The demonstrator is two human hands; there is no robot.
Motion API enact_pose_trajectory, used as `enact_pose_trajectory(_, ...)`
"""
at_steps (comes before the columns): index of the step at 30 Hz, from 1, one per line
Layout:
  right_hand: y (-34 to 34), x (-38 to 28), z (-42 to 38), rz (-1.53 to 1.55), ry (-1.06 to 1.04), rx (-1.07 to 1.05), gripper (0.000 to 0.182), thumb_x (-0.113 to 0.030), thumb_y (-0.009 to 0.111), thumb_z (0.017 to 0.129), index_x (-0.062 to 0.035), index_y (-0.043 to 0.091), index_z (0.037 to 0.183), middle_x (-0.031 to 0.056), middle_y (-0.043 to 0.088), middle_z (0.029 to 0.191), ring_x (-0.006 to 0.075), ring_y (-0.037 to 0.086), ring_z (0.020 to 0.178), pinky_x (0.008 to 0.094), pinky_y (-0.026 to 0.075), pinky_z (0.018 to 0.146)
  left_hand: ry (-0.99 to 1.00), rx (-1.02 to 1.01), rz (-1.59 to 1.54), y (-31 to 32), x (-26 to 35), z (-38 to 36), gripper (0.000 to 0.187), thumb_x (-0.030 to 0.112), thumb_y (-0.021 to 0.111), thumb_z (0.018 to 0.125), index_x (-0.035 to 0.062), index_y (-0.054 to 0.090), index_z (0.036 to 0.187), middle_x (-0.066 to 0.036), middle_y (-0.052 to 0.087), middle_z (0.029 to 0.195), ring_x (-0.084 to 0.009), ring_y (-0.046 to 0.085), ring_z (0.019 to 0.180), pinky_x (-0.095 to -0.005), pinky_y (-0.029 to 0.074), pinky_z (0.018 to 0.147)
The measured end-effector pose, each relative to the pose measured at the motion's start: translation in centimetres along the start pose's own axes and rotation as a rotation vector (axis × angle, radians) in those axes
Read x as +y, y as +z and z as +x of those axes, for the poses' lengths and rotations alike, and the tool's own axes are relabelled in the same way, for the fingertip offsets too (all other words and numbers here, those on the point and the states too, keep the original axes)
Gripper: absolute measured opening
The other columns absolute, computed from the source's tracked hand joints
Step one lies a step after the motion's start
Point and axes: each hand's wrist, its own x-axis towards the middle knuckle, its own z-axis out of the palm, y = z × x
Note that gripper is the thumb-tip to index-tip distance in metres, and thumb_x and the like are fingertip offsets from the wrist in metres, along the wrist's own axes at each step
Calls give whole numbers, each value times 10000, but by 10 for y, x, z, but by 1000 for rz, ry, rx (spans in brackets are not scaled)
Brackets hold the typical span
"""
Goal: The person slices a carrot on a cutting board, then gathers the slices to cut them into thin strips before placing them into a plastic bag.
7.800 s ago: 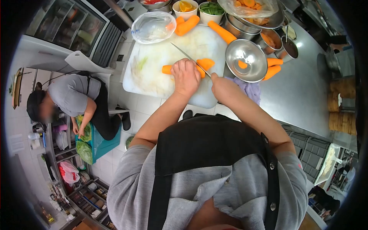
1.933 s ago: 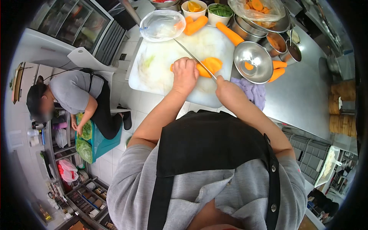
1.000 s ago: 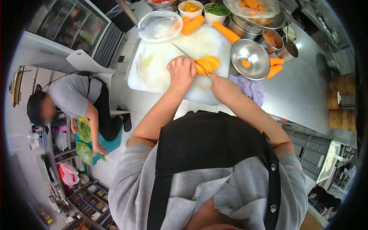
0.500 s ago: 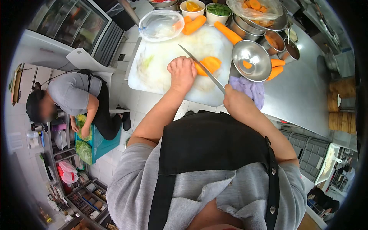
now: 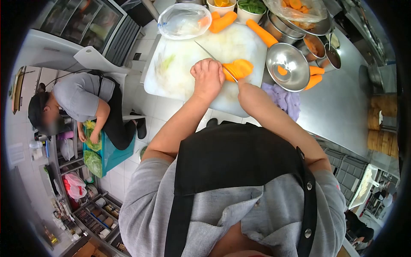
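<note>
On the white cutting board (image 5: 171, 51), my left hand (image 5: 208, 77) is closed, its curled fingers pressed against the left end of a carrot. The gripped part is mostly hidden under those fingers. My right hand (image 5: 252, 96) is wrapped around the handle of a kitchen knife (image 5: 209, 54). Its blade runs up and left past my left knuckles, along the cut face of the carrot. Orange carrot slices (image 5: 239, 68) lean together in a fanned stack just right of the blade.
A steel bowl (image 5: 295, 60) holding a small orange piece stands right of the board, near a purple cloth (image 5: 284, 100). Peeled carrots (image 5: 223, 22), a plastic-lined bowl (image 5: 171, 25) and steel pots line the back. At left, another person (image 5: 81, 94) bends over leafy greens.
My right hand has moved left and slightly up, bringing the knife handle closer to the board's near edge and the carrot. The slices now show as a fanned stack. The view has shifted slightly.
</note>
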Motion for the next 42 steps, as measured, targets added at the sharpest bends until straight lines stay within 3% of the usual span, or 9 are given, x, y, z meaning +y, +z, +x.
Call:
enact_pose_trajectory(5,-1,0,0,-5,18,21,197,-61,404,902,37,501,1042,258,660,902,416,655,859,522,507,741,22,4,-64,3,-6,-2,193,124,628,825,114,556,1004,-82,517,1069,-313,448,1056,-449,308,950)
enact_pose_trajectory(14,-26,-1,-53,14,-32,31,160,-35,479,856,51,463,990,270,630,747,431,641,705,534,494,637,43,9,-58,1,-5,-2,216,99,624,823,89,544,1023,-107,509,1072,-328,450,1052,-458,323,947)
enact_pose_trajectory(32,-11,0,-30,-30,-91,141,168,-65,525,864,43,477,983,228,631,749,379,657,658,473,523,559,30,-30,-66,-2,-6,-2,221,108,607,818,94,526,1023,-109,505,1083,-330,440,1056,-464,309,949)
enact_pose_trajectory(42,-15,-1,-19,144,-93,246,188,-123,535,899,21,455,988,249,630,765,420,637,692,521,500,609,34,-31,-59,-2,-6,-2,221,115,604,816,100,526,1021,-102,503,1077,-324,438,1055,-463,312,937)
